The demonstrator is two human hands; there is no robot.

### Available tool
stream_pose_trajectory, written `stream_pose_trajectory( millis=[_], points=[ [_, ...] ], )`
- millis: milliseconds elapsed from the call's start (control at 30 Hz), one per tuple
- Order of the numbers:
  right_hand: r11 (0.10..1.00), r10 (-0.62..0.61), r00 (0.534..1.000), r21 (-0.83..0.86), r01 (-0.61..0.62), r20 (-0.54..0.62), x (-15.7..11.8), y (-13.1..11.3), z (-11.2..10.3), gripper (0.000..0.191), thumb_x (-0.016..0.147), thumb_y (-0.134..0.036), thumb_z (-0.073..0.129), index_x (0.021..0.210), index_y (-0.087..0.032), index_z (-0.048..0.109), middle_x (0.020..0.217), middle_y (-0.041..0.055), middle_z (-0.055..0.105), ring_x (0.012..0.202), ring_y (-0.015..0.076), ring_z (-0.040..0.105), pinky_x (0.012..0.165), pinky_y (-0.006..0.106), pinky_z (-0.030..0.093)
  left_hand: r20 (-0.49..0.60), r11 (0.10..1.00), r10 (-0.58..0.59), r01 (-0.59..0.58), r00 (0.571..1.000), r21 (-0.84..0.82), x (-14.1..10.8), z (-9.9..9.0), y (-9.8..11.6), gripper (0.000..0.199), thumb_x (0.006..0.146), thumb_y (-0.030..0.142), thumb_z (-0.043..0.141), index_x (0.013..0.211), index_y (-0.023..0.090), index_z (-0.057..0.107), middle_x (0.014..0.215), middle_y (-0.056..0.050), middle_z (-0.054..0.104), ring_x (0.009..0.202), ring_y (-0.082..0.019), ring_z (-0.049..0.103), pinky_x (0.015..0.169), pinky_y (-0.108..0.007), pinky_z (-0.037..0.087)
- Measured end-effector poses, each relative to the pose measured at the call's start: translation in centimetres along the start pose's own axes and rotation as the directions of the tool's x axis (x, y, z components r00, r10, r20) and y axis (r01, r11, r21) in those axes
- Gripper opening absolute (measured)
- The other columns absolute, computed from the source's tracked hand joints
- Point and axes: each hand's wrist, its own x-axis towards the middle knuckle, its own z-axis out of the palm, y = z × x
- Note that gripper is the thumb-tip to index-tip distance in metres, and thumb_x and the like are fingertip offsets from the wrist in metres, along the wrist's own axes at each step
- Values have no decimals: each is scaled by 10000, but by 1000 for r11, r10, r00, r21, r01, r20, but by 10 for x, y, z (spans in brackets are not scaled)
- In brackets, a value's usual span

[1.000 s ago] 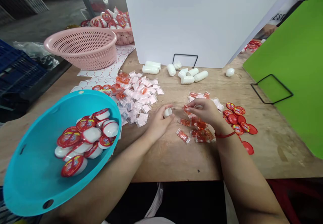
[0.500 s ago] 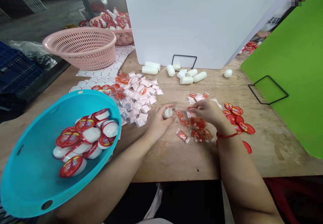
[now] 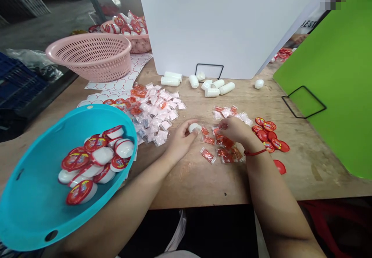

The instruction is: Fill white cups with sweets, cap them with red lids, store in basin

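A small white plastic cup (image 3: 194, 127) sits between the thumb and fingers of my left hand (image 3: 180, 139), just above the wooden table. My right hand (image 3: 235, 129), with a red cord at the wrist, has its fingers closed on a small pinkish packet (image 3: 216, 130). Under and beside these fingers lie several red clear-wrapped packets (image 3: 228, 155). Behind them is a small heap of pink and white packets (image 3: 225, 112). Red printed lids (image 3: 271, 135) lie loose to the right of my right hand.
At left, a blue basin (image 3: 37, 165) holds several white cups with red lids. A pile of pink packets (image 3: 158, 108) lies beside it. Stacked white cups (image 3: 212, 92) stand before a white board (image 3: 226, 25). A pink basket (image 3: 93, 56) is at back left, a green board (image 3: 328, 95) at right.
The white cup in my left hand has tilted, its mouth turning toward the right hand. My right hand has shifted slightly left with the pinkish packet at its fingertips. The whole view has shifted a little.
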Motion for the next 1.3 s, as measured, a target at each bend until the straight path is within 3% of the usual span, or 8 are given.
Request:
stream_pose_trajectory(
  millis=[133, 300, 500, 700, 967, 1133, 1233, 1300],
  points=[
    [918, -27, 994, 392, 65, -103, -7, -12, -1, 127, 742, -316, 739, 764, -194, 716, 675, 15, 688, 602, 157, 599, 562, 263, 424, -9, 997, -44, 43, 999, -70, 0, 1, -1, 512, 771, 294, 789, 1261, 208, 668, 1256, -102, 686, 1140, -229, 635, 1034, -391, 492],
    [544, -149, 970, 804, 241, -190, -20, -45, 8, 397, 649, -528, 853, 786, -187, 704, 791, 46, 719, 728, 201, 665, 683, 325, 535, 137, 961, -72, 105, 988, -255, -2, 4, 9, 581, 722, 333, 844, 1254, 182, 665, 1237, -92, 711, 1127, -230, 658, 1034, -395, 512],
    [681, -166, 887, 601, 419, -431, -21, -58, 23, 242, 803, -425, 768, 736, -200, 707, 793, 47, 665, 796, 198, 627, 731, 325, 495, 85, 938, -75, 99, 994, -331, -4, 4, 12, 548, 772, 404, 811, 1253, 201, 646, 1225, -84, 729, 1125, -222, 676, 977, -367, 546],
    [776, -399, 770, 263, 573, -498, -25, -57, 24, 182, 913, -330, 654, 795, -200, 702, 842, 51, 612, 774, 179, 584, 708, 319, 455, 21, 923, -104, 104, 994, -370, 0, 1, 6, 412, 775, 433, 806, 1105, 207, 709, 1041, -44, 760, 941, -169, 704, 843, -295, 576],
    [791, -374, 728, 213, 574, -575, -37, -71, 24, 242, 973, -390, 581, 859, -227, 721, 750, 42, 705, 730, 189, 642, 718, 326, 487, -69, 937, -99, 70, 993, -342, 2, -3, 7, 274, 758, 350, 801, 989, 213, 747, 835, -10, 747, 676, -117, 661, 593, -215, 510],
    [940, -107, 809, 206, 271, -578, -36, -33, -12, 246, 873, -378, 672, 1059, -222, 711, 910, 60, 743, 717, 194, 652, 698, 327, 488, -113, 947, -148, 108, 983, -303, 5, -6, 5, 233, 727, 269, 753, 954, 217, 745, 864, -5, 751, 608, -107, 642, 511, -202, 439],
    [980, 195, 913, 48, -191, -359, -37, 26, -42, 235, 720, -348, 779, 911, -213, 755, 772, 65, 726, 607, 199, 600, 590, 318, 414, -111, 954, -178, 145, 978, -262, 4, -6, 7, 227, 726, 261, 719, 947, 213, 737, 876, -12, 748, 603, -109, 645, 483, -193, 398],
    [943, 303, 930, -74, -324, -209, -40, 65, -51, 297, 615, -337, 838, 875, -211, 770, 741, 72, 721, 591, 208, 589, 561, 319, 389, -95, 951, -194, 163, 976, -263, 3, -5, 9, 260, 721, 259, 705, 978, 218, 714, 863, -7, 741, 597, -110, 641, 463, -186, 367]
  ],
)
